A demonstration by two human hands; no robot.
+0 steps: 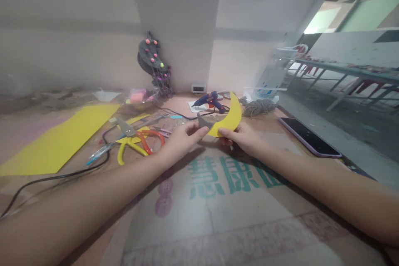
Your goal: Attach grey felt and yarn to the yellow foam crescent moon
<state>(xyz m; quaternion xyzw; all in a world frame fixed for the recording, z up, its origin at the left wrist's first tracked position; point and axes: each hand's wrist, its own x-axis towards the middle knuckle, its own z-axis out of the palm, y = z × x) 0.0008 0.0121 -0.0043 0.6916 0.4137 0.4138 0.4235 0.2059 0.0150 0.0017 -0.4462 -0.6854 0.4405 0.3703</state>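
Between my two hands is a yellow paper crescent (234, 114), its outer curve to the right and one tip pointing up. Dark grey material, perhaps yarn or felt, (204, 121) covers its left end. My left hand (187, 137) pinches that grey end between thumb and fingers. Lower on the crescent, my right hand (238, 136) grips the yellow part, thumb on the near face and fingers behind. Just beyond the crescent lies a blue glue gun (209, 100) with a small red light showing.
Left are a yellow sheet (68, 137), orange-handled scissors (152, 138), yellow-handled pliers or scissors (129, 149) and a black cable (62, 173). A phone (308, 136) and grey yarn (258, 108) lie right. A grey crescent with pompoms (151, 56) leans on the back wall.
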